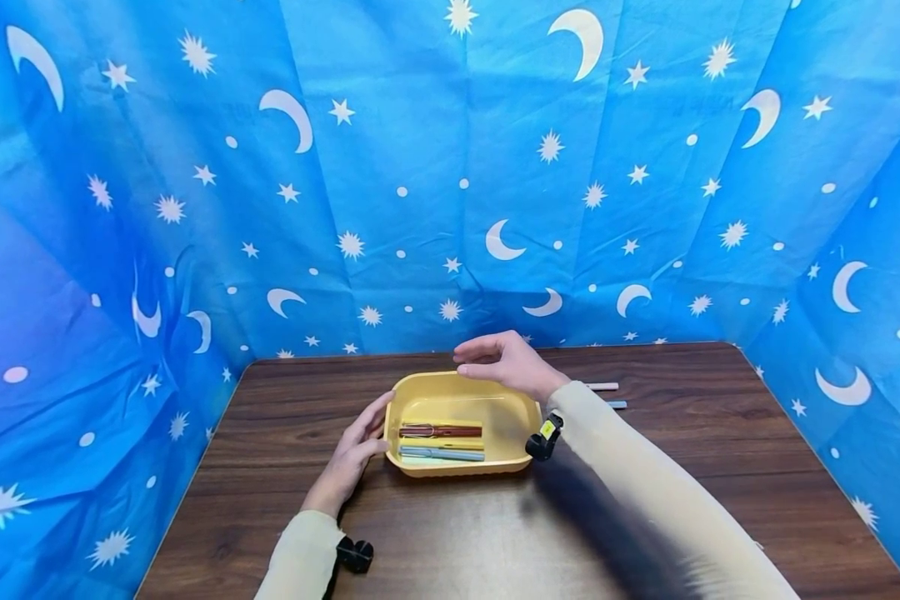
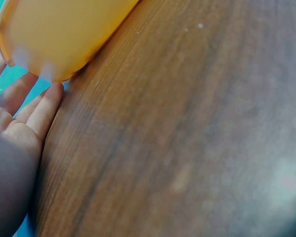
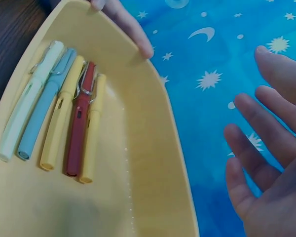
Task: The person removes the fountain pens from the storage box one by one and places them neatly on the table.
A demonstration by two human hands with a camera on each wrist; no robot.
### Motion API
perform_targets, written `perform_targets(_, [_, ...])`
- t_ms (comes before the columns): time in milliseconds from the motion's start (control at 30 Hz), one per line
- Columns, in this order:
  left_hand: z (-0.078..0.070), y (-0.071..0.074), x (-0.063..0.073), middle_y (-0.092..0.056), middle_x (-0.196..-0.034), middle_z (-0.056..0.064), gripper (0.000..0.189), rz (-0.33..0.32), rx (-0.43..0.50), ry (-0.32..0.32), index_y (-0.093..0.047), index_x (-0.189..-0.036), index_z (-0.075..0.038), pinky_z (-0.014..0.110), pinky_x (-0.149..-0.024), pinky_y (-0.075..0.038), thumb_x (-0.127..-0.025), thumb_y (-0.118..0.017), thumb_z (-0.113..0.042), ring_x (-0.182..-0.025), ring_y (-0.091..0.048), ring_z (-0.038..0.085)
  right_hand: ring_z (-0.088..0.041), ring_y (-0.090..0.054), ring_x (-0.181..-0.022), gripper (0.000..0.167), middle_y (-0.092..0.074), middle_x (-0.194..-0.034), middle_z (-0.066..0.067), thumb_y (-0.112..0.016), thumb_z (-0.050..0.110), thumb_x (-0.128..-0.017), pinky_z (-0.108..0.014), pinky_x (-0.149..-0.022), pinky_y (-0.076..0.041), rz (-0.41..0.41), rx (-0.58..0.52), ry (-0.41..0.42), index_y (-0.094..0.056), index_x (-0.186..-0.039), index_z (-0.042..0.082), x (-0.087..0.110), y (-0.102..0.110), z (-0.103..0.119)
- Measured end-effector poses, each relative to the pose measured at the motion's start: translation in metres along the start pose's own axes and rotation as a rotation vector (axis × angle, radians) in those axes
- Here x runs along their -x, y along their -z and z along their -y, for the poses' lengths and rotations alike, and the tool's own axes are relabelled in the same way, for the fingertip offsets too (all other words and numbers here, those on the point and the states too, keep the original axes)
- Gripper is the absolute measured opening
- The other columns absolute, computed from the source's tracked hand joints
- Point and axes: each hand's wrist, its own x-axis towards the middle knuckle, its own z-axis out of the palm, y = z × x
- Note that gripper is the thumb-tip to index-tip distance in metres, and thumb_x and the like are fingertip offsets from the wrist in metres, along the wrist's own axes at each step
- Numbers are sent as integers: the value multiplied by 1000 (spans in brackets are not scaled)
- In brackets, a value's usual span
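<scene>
A yellow plastic container (image 1: 461, 469) stands on the table. The left hand (image 1: 352, 454) rests against its left end, with fairly straight fingers touching the outer wall in the left wrist view. Above the far rim is the right hand (image 1: 506, 362), holding nothing, its fingers apart and slightly bent. Several pens lie side by side inside the container: a mint pen (image 3: 32, 101), a blue pen (image 3: 48, 103), a yellow pen (image 3: 62, 116), a dark red pen (image 3: 79, 123) and a second yellow pen (image 3: 94, 131). Metal clips show on some of them.
Two thin pale sticks or pens, a whitish one (image 1: 606, 387) and a greyish one (image 1: 617, 405), stick out from behind the right forearm on the dark wooden table (image 1: 270, 467). A blue curtain (image 1: 420, 225) with moons and stars surrounds the table's back and sides.
</scene>
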Motion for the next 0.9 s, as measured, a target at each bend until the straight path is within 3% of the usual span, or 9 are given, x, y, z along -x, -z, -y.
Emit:
perform_targets(433, [0,1,1,-29,-171,15,81,1,17,0,-35,-165,-13,11,-113,-33,-88,-54,5,-158,-25,37,-15,-75,-107,37,-80,-111,-2,-79,23,-94,-34,-94,-60,100,181,-67,-76,-127,5,-22,-16,-16])
perform_targets(900, [3,1,0,-31,-170,16,80,0,19,-5,-36,-165,-14,12,-113,-33,-89,-54,4,-157,-26,37,-14,-77,-100,39,-81,-105,-3,-83,20,-91,-31,-90,-61,244,392,-89,-76,-126,3,-31,-33,-25])
